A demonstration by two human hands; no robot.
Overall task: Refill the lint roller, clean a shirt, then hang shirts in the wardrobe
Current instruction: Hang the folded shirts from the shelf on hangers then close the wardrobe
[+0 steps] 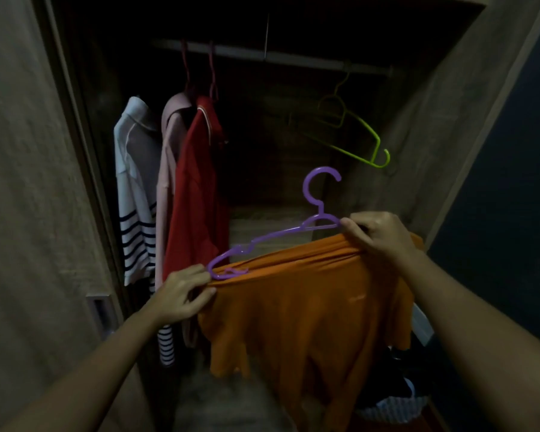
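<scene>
**Orange fabric shirt (309, 307) going onto purple plastic hanger (278, 235)**

Both are held in front of the open wardrobe, below the dark metal rail (262, 56), not yet hung. Left hand (181, 297) pinches the shirt edge at the hanger's left tip, fingers curled. Right hand (374, 235) grips bunched fabric together with the hanger's right arm. Can't tell if the hanger sits inside the shirt.

Risks, my call:
- Fabric slides off the left tip if that pinch eases.
- Hanger twists under the uneven drape.
- Raised hook snags the lime-green plastic hanger (356, 132) on the rail's right.

Red shirt (197, 198), pink shirt (166, 169) and striped white shirt (134, 182) hang at left.
</scene>
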